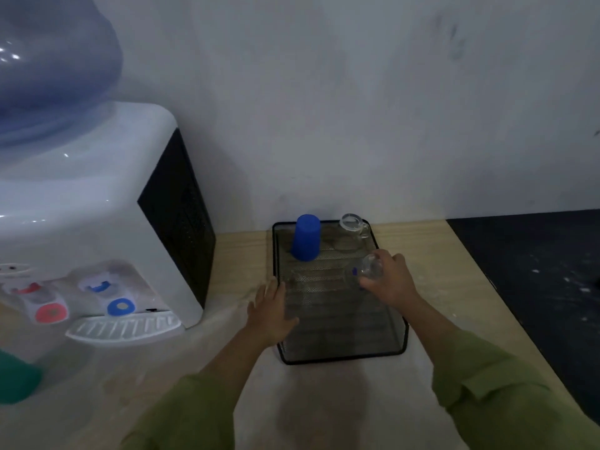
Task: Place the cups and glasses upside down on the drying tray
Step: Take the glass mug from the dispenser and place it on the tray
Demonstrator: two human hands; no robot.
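One black mesh drying tray (339, 354) lies on the pale wooden table (246, 254), its far edge near the wall. Three vessels show at it. One blue cup (305, 237) stands upside down in the far left corner of the tray. One clear glass mug (354, 225) stands in the far right corner, handle to the right; whether it is inverted cannot be told. One clear glass (368, 271) is gripped by the right hand (388, 280), fingers curled round it, tilted over the right side of the tray. The left hand (271, 311) is spread flat, fingers apart, at the tray's left rim. The near half of the tray's mesh floor lies open. A white water dispenser (97, 228) stands to the left, well apart from the tray. The table's right edge lies beyond the right hand.
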